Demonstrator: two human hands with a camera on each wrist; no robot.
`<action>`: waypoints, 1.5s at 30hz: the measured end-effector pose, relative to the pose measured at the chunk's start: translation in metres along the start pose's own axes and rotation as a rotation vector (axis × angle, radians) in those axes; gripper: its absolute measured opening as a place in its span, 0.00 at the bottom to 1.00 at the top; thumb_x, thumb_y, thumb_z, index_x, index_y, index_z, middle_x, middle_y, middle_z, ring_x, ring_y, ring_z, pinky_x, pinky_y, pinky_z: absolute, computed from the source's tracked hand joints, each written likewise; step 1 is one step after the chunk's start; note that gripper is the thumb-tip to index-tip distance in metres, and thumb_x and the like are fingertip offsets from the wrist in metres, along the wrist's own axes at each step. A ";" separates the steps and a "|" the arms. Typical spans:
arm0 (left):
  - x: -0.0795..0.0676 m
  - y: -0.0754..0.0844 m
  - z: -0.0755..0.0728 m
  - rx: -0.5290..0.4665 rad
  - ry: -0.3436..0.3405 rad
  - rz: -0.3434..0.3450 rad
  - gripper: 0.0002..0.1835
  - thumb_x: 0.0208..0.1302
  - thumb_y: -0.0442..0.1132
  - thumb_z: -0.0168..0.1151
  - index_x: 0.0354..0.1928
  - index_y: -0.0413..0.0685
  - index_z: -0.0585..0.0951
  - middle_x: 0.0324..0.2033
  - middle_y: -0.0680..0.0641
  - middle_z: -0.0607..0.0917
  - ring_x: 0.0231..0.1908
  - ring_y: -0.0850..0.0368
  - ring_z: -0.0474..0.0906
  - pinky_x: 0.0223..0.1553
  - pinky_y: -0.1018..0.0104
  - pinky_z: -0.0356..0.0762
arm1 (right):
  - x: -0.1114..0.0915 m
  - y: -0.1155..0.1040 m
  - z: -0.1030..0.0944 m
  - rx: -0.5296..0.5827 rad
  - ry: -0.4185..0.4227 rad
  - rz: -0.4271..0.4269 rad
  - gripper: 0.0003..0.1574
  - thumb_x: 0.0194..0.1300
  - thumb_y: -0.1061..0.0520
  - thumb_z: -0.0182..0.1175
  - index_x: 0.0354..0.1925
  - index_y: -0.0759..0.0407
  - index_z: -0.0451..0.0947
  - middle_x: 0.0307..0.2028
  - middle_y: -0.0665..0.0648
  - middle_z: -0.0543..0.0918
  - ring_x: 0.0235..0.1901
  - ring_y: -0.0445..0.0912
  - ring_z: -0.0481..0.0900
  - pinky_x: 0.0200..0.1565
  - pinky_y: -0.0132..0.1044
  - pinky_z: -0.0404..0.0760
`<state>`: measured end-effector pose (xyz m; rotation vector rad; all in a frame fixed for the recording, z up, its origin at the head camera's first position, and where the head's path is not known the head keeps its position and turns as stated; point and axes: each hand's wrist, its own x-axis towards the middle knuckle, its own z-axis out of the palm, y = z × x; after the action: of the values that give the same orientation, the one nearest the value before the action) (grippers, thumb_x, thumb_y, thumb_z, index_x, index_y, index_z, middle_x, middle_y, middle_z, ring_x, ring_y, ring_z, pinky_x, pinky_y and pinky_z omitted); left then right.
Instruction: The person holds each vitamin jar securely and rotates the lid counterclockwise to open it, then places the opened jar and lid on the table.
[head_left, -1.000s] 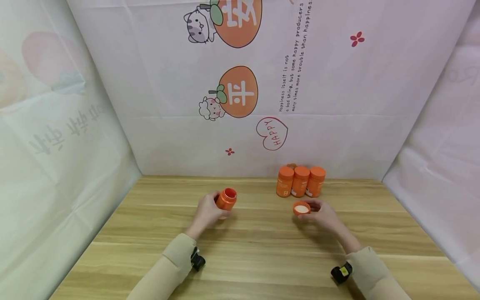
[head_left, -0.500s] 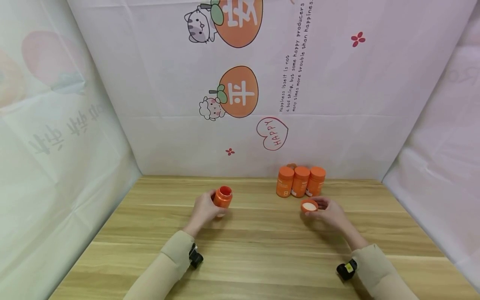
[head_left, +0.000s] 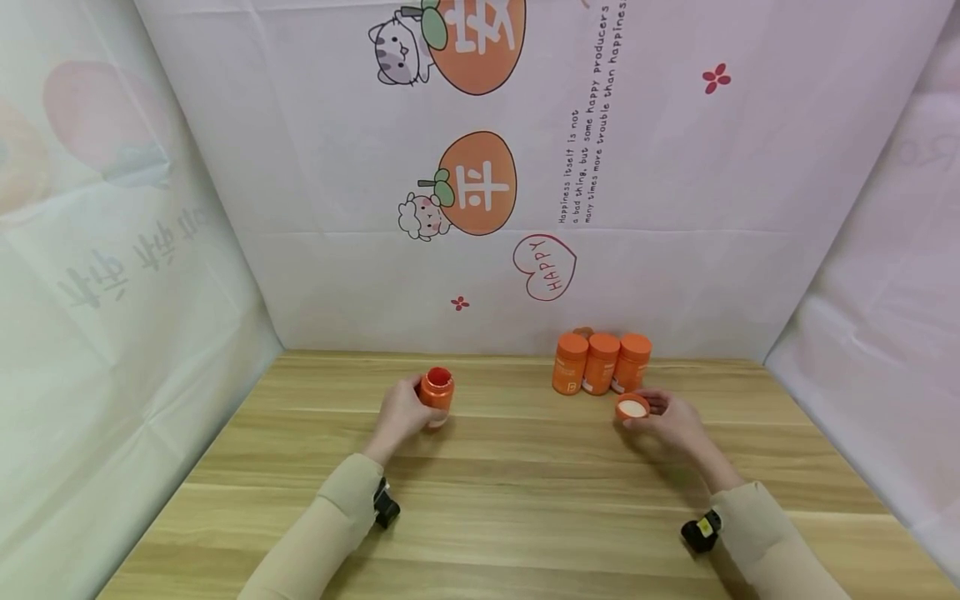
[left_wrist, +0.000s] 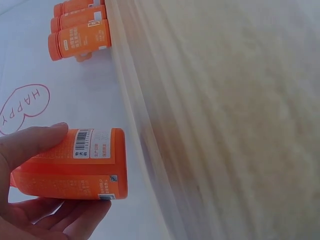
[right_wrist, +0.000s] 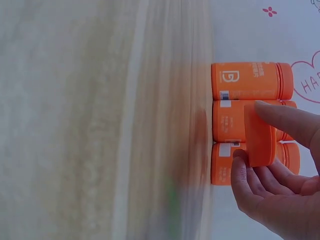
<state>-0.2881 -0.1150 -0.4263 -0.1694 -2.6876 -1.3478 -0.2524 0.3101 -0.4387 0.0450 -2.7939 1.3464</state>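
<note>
My left hand (head_left: 401, 415) grips an orange pill bottle (head_left: 437, 392) without its lid, thumb and fingers around its sides. The red inside of its mouth shows in the head view. In the left wrist view the bottle's label (left_wrist: 93, 143) carries a barcode, and its base seems just clear of the table. Over on the right, my right hand (head_left: 675, 423) pinches an orange cap (head_left: 632, 407) by its edge, its white lining facing up. The right wrist view shows the cap (right_wrist: 260, 135) side-on between thumb and fingers, with part of the capped bottles hidden behind it.
Three capped orange bottles (head_left: 600, 364) stand side by side at the table's back edge, just behind my right hand. A printed white cloth (head_left: 360, 283) rises behind the wooden table (head_left: 495, 500), and more cloth hangs at both sides.
The left hand has moved left and slightly back with the bottle, which is now more upright. The right hand has carried the cap to the right. The three capped bottles have not moved.
</note>
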 end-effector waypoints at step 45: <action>0.033 -0.018 -0.006 0.045 0.048 -0.041 0.28 0.38 0.32 0.75 0.48 0.36 0.79 0.43 0.40 0.85 0.44 0.46 0.80 0.50 0.51 0.76 | 0.029 0.038 -0.026 -0.077 0.092 0.055 0.42 0.56 0.57 0.68 0.62 0.74 0.63 0.57 0.76 0.71 0.55 0.65 0.72 0.53 0.53 0.74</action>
<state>-0.3226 -0.1289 -0.4312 -0.0773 -2.6932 -1.2844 -0.2822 0.3535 -0.4505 -0.0947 -2.7862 1.2169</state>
